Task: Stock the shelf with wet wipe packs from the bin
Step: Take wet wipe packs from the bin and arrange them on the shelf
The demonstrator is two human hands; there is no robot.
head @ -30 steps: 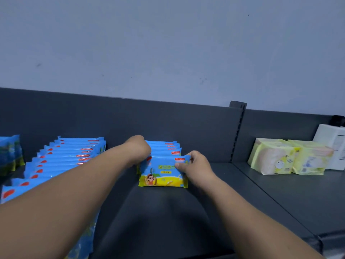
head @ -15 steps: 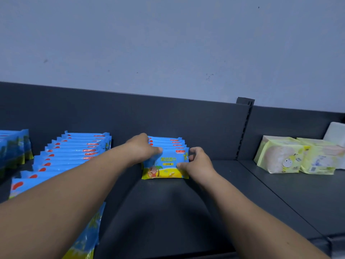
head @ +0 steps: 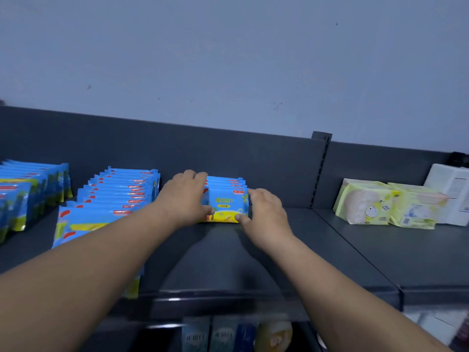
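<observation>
A short row of upright blue-and-yellow plastic wet wipe packs (head: pixel 228 201), standing at the back of the dark grey metal shelf (head: pixel 228 255), is gripped on its left side by the left hand (head: pixel 185 199) and on its right by the right hand (head: pixel 266 214), fingers curled.

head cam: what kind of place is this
Most likely a shop: a dark metal shelf with a slotted upright, rows of identical wet wipe packs, and yellow-green packs in the next bay.

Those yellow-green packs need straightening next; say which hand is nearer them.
Right. The right hand grips the front wipe pack at its right edge, left of the yellow-green packs; the left hand grips its left edge, farther away.
</observation>
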